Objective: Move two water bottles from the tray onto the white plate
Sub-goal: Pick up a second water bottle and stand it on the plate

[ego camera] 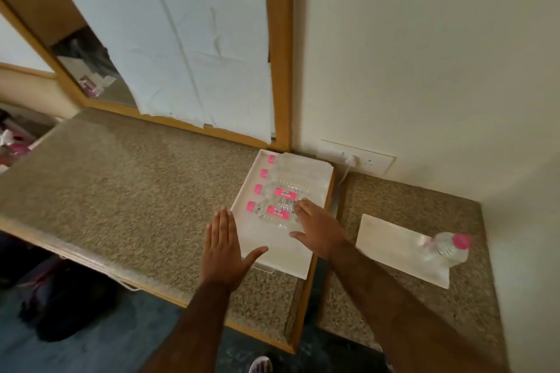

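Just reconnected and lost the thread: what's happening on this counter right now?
A person is moving clear plastic water bottles with pink caps from the white rectangular tray to the white rectangular plate. One bottle stands on the plate already. Four lie in the tray; the right hand is open over the nearest one. The left hand hovers flat, empty.

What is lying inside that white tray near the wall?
The white tray holds four clear water bottles with pink caps, lying side by side. The right hand covers the end of the nearest bottle, so that part is hidden.
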`<state>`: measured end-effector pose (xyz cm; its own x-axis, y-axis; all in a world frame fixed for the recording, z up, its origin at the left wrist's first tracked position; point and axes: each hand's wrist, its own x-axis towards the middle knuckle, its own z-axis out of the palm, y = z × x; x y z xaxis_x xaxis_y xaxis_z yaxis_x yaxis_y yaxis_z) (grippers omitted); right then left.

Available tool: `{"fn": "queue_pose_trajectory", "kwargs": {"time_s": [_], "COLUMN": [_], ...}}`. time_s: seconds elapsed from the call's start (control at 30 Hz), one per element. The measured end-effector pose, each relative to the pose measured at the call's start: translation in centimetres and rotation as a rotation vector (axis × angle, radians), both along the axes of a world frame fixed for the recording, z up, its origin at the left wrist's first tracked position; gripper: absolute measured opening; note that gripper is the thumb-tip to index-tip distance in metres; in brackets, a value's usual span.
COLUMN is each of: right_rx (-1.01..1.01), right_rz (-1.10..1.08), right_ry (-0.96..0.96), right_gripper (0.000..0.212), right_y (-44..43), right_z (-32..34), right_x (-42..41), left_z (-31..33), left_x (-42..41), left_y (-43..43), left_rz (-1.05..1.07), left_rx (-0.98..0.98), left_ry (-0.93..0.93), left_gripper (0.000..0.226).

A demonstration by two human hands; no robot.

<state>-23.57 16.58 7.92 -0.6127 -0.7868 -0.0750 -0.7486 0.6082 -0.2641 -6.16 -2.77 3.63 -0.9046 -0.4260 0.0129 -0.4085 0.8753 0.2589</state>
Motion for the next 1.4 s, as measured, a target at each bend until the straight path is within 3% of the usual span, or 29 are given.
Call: {"fn": "queue_pose_trajectory", "kwargs": {"time_s": [0.37,0.67,0.97,1.17,1.27,1.4], "right_rx": [0.138,0.317,0.308,0.098,-0.133,-0.495], "right_rz": [-0.078,-0.186,-0.209,-0.295,-0.418,-0.547], "right_ry": [0.061,0.065,0.023,-0.161,-0.328,-0.620], "right_gripper": [0.073,0.029,0.042,0.045,0.054,0.042], "right_y": [-3.4,-6.1,-7.3,-5.7,-3.9,-0.2], "right_z": [-2.3,-1.7,-2.2,-1.0,0.2,3.3], "right_x": [1.6,1.3,1.8,1.4,0.6,-1.1], "left_z": [-6.7,-7.1,-6.8,-5.2,-2.8,0.7], "left_x": [8.5,8.5,8.5,8.0,5.6,1.3], "left_y": [3.0,3.5,3.3,0.9,-0.3,0.4], "left_rz": [0.145,0.156,0.145,0.116,0.056,-0.043], "left_rx": [0.127,0.073,0.104,0.093,0.034,0.028], "left_ry": [-0.153,-0.167,-0.191,-0.117,-0.069,-0.005], "left_gripper": [0.134,0.132,0.131,0.126,0.126,0.127]}}
